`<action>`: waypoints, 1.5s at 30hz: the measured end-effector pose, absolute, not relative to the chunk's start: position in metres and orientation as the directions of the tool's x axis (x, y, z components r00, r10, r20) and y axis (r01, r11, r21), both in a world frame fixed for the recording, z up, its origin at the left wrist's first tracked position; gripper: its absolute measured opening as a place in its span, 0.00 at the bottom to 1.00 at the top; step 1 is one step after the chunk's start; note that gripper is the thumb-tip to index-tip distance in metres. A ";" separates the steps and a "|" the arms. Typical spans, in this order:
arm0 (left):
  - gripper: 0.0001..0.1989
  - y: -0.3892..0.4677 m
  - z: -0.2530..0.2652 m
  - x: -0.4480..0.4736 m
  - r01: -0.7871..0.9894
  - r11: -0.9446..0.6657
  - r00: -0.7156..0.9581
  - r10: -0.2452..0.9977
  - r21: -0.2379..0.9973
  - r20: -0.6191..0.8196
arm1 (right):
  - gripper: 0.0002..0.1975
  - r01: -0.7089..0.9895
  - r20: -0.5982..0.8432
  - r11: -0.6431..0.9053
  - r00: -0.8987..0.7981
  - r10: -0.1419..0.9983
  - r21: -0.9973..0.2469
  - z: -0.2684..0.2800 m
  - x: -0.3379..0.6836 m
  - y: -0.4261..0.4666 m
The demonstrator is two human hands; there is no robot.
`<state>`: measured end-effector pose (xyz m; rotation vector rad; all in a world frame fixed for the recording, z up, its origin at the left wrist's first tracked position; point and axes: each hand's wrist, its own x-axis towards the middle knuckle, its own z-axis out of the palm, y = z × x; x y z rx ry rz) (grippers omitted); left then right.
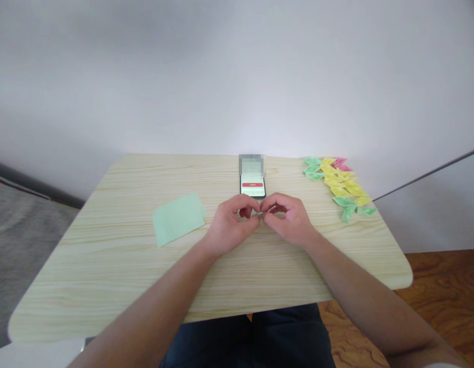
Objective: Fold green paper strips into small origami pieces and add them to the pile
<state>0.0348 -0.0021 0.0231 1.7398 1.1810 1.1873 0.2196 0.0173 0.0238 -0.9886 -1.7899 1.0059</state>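
My left hand (pixel 234 221) and my right hand (pixel 285 217) meet over the middle of the table. Thumb and fingers of each pinch a small piece of folded green paper (pixel 260 213), mostly hidden by the fingertips. Just beyond them lies a phone (pixel 253 186) with its screen lit. Left of my left hand, flat green paper sheets (pixel 179 219) lie on the wood, one partly over another.
On the table's (pixel 118 266) right side sit several folded paper pieces: yellow ones (pixel 338 179), pink ones (pixel 341 164) and green ones (pixel 348 207). A white wall (pixel 237 76) rises behind the table's back edge.
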 end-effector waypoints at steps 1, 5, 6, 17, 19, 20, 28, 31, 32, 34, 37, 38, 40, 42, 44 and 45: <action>0.05 -0.002 0.024 0.035 0.275 -0.316 0.159 0.946 0.908 0.281 | 0.05 0.225 0.278 0.365 -0.339 0.899 -0.904 0.024 0.220 0.017; 0.04 -0.003 0.025 0.034 0.246 -0.266 0.148 0.961 0.932 0.235 | 0.06 0.210 0.271 0.351 -0.331 0.904 -0.913 0.027 0.220 0.016; 0.04 -0.003 0.026 0.034 0.241 -0.259 0.147 0.962 0.935 0.229 | 0.06 0.204 0.268 0.345 -0.328 0.906 -0.916 0.027 0.220 0.016; 0.04 -0.002 0.027 0.034 0.245 -0.328 0.145 0.943 0.912 0.300 | 0.04 0.122 0.214 0.251 -0.254 0.943 -0.960 0.021 0.219 0.018; 0.04 -0.002 0.027 0.034 0.260 -0.337 0.141 0.940 0.905 0.309 | 0.04 0.119 0.200 0.232 -0.235 0.951 -0.965 0.021 0.218 0.018; 0.04 -0.002 0.027 0.034 0.265 -0.339 0.139 0.940 0.903 0.312 | 0.04 0.120 0.195 0.225 -0.224 0.955 -0.967 0.021 0.218 0.018; 0.04 -0.002 0.028 0.033 0.278 -0.359 0.162 0.932 0.891 0.325 | 0.08 0.072 0.217 0.236 -0.205 0.954 -0.969 0.023 0.217 0.019; 0.04 -0.003 0.029 0.033 0.271 -0.367 0.166 0.928 0.890 0.333 | 0.07 0.107 0.216 0.238 -0.187 0.958 -0.965 0.026 0.217 0.020; 0.04 -0.003 0.029 0.033 0.268 -0.370 0.165 0.927 0.889 0.336 | 0.07 0.109 0.211 0.233 -0.178 0.961 -0.966 0.027 0.217 0.020; 0.04 -0.004 0.030 0.033 0.271 -0.374 0.166 0.926 0.887 0.339 | 0.06 0.087 0.197 0.214 -0.166 0.966 -0.973 0.027 0.217 0.021; 0.03 -0.004 0.029 0.033 0.283 -0.376 0.175 0.925 0.882 0.338 | 0.05 0.034 0.166 0.173 -0.158 0.973 -0.984 0.027 0.217 0.022; 0.03 -0.004 0.029 0.033 0.285 -0.382 0.182 0.922 0.879 0.342 | 0.04 0.019 0.155 0.160 -0.159 0.975 -0.987 0.027 0.218 0.023; 0.03 -0.004 0.029 0.033 0.290 -0.397 0.200 0.915 0.871 0.350 | 0.03 -0.006 0.143 0.143 -0.160 0.977 -0.990 0.026 0.218 0.023; 0.04 -0.004 0.029 0.032 0.299 -0.407 0.215 0.910 0.863 0.355 | 0.02 -0.016 0.144 0.144 -0.164 0.976 -0.990 0.025 0.218 0.024; 0.03 -0.004 0.029 0.032 0.310 -0.407 0.226 0.909 0.859 0.349 | 0.03 -0.011 0.152 0.152 -0.168 0.974 -0.988 0.025 0.218 0.025; 0.02 -0.004 0.029 0.032 0.316 -0.402 0.226 0.911 0.859 0.344 | 0.04 -0.007 0.155 0.156 -0.170 0.973 -0.988 0.024 0.218 0.025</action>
